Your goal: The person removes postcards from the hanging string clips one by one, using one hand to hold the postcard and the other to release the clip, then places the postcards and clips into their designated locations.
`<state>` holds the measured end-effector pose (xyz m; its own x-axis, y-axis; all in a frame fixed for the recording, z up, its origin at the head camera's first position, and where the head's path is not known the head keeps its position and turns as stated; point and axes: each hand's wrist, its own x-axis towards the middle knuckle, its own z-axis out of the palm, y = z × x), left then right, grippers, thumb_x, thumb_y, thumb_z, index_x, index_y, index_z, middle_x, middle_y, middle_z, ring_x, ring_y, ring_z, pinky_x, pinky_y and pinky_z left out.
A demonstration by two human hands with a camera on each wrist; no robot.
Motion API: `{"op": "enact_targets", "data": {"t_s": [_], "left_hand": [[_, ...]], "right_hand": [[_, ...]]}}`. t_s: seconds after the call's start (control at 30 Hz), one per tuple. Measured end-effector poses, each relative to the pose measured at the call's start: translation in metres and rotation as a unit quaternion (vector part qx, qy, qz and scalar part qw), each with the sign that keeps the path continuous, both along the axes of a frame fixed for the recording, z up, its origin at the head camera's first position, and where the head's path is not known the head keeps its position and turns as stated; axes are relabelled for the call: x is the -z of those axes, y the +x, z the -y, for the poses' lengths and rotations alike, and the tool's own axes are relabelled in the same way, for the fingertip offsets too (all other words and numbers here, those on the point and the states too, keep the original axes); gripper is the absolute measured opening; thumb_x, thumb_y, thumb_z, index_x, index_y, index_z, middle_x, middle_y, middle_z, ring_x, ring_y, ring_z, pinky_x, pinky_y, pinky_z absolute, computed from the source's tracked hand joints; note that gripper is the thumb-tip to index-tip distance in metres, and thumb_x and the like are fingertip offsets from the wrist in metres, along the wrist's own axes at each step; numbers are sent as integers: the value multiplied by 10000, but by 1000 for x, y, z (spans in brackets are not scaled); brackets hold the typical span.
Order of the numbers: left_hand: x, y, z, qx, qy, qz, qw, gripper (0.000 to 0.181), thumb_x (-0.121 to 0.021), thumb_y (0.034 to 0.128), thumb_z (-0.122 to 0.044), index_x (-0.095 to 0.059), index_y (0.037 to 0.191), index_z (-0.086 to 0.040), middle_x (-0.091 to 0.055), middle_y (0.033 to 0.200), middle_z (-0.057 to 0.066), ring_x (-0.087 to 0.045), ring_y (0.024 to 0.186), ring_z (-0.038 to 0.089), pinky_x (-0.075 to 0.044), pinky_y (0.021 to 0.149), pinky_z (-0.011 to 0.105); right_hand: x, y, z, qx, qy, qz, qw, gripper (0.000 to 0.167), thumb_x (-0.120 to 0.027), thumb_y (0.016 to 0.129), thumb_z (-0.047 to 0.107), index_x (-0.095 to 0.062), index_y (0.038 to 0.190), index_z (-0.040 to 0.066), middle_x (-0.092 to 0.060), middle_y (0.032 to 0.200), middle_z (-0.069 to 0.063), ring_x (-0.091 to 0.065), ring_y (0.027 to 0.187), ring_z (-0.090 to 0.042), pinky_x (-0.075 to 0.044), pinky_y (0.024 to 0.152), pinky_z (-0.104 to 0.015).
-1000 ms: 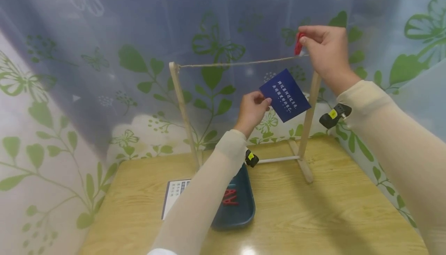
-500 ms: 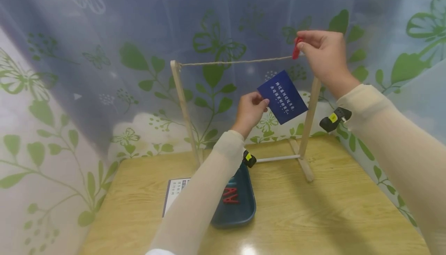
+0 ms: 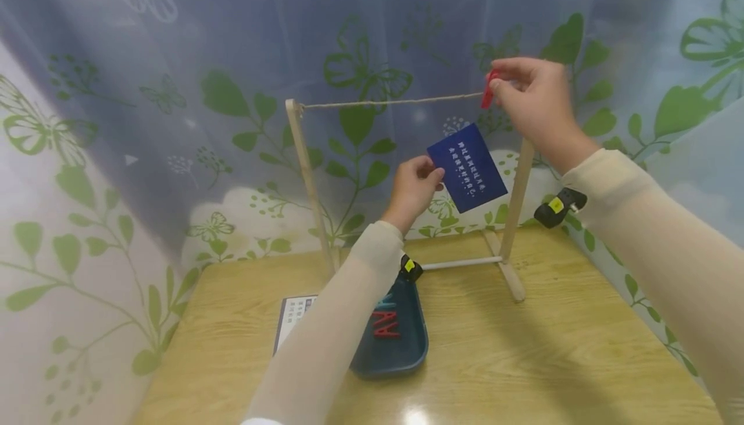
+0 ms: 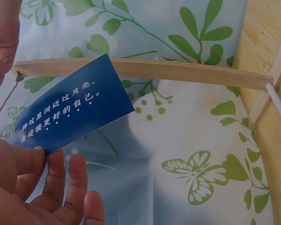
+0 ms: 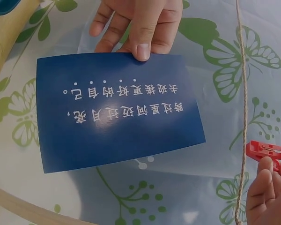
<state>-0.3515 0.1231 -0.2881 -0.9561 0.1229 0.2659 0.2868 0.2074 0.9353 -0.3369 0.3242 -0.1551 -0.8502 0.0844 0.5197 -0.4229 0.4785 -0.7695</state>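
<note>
In the head view my left hand (image 3: pixel 414 189) pinches the left edge of a dark blue card (image 3: pixel 468 168) with white printed characters. The card is tilted below a thin twine line (image 3: pixel 389 102), apart from it. My right hand (image 3: pixel 537 99) pinches a red clothespin (image 3: pixel 487 91) at the twine's right part. Seen from the right wrist, the clothespin's (image 5: pixel 264 150) tip is right at the twine (image 5: pixel 243 93); whether it bites the twine I cannot tell. The left wrist view shows the thumb on the printed face of the card (image 4: pixel 79 105), its other fingers behind.
A wooden frame (image 3: pixel 517 199) with a white lower bar (image 3: pixel 462 263) stands on the wooden table (image 3: pixel 500 360). In front of it lies a dark tray (image 3: pixel 409 363) with red clothespins (image 3: pixel 385 325) and blue ones. A white printed card (image 3: pixel 289 321) is partly behind my left sleeve.
My right hand has moved down and left, bringing the red clothespin from above the twine to it. The blue card has shifted slightly left and down with my left hand.
</note>
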Motion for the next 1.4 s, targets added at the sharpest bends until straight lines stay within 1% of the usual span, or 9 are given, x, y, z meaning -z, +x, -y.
{"op": "enact_targets", "data": {"t_s": [0.07, 0.17, 0.33, 0.47, 0.67, 1.03, 1.27, 1.33, 1.4], "left_hand": [[1, 1, 3, 12, 35, -9, 10000, 117, -661, 1092, -118, -676, 1012, -34, -733, 1030, 108, -779, 965, 277, -648, 870, 374], [3, 2, 7, 48, 37, -23, 10000, 112, -658, 1094, -120, -668, 1037, -25, -722, 1049, 114, -782, 972, 289, -646, 865, 375], [7, 6, 14, 86, -38, -64, 9999, 103, -663, 1088, -108, -675, 1073, -7, -725, 1061, 129, -789, 972, 317, -653, 865, 370], [12, 9, 20, 111, -76, -91, 9999, 101, -660, 1088, -100, -674, 1052, -6, -735, 1050, 139, -790, 1001, 353, -654, 887, 404], [18, 16, 31, 140, -121, -28, 9998, 115, -660, 1094, -127, -661, 998, -63, -736, 1017, 91, -792, 991, 316, -632, 858, 371], [31, 28, 53, 149, -350, -168, 9991, 171, -657, 1097, -139, -652, 941, -72, -759, 988, 111, -800, 950, 282, -632, 844, 353], [43, 37, 70, 14, -220, -32, 9998, 143, -655, 1093, -116, -665, 969, -45, -766, 1011, 145, -795, 990, 358, -661, 848, 466], [47, 37, 75, -18, -153, -58, 9999, 129, -656, 1089, -95, -680, 981, -29, -767, 1013, 156, -794, 969, 341, -671, 867, 443], [50, 38, 79, -42, -121, -133, 9998, 118, -656, 1085, -76, -693, 994, -9, -769, 1010, 169, -791, 938, 316, -676, 864, 401]], "right_hand": [[2, 0, 1, -7, 52, -2, 10000, 389, -667, 1077, 236, -698, 1445, 114, -749, 1308, -69, -675, 852, -70, -378, 488, -206], [7, 1, 3, -49, 97, 15, 9999, 374, -674, 1075, 234, -706, 1427, 112, -758, 1266, -46, -639, 815, -80, -435, 523, -187], [20, 7, 8, -235, 190, -15, 9995, 361, -682, 1072, 222, -711, 1406, 90, -774, 1222, -59, -708, 940, -94, -555, 650, -173], [29, 11, 15, -382, 416, -116, 9983, 365, -686, 1071, 238, -710, 1401, 84, -773, 1244, -106, -713, 1032, -97, -568, 721, -171], [40, 15, 24, -558, 564, -142, 9967, 371, -679, 1082, 276, -704, 1416, 117, -780, 1245, -113, -716, 1069, -107, -539, 815, -196], [72, 28, 25, -777, 908, 116, 9928, 369, -652, 1090, 244, -682, 1436, 120, -777, 1207, -86, -704, 1052, -158, -550, 703, -235], [86, 36, 29, -858, 1129, 320, 9894, 376, -654, 1090, 252, -671, 1446, 130, -769, 1220, -67, -705, 1101, -185, -507, 768, -277], [90, 39, 30, -872, 1125, 383, 9891, 365, -658, 1086, 239, -676, 1437, 141, -771, 1219, -59, -715, 1089, -188, -495, 720, -284], [93, 41, 30, -882, 1101, 463, 9889, 357, -654, 1081, 220, -679, 1431, 154, -773, 1224, -51, -720, 1070, -191, -459, 606, -304]]}}
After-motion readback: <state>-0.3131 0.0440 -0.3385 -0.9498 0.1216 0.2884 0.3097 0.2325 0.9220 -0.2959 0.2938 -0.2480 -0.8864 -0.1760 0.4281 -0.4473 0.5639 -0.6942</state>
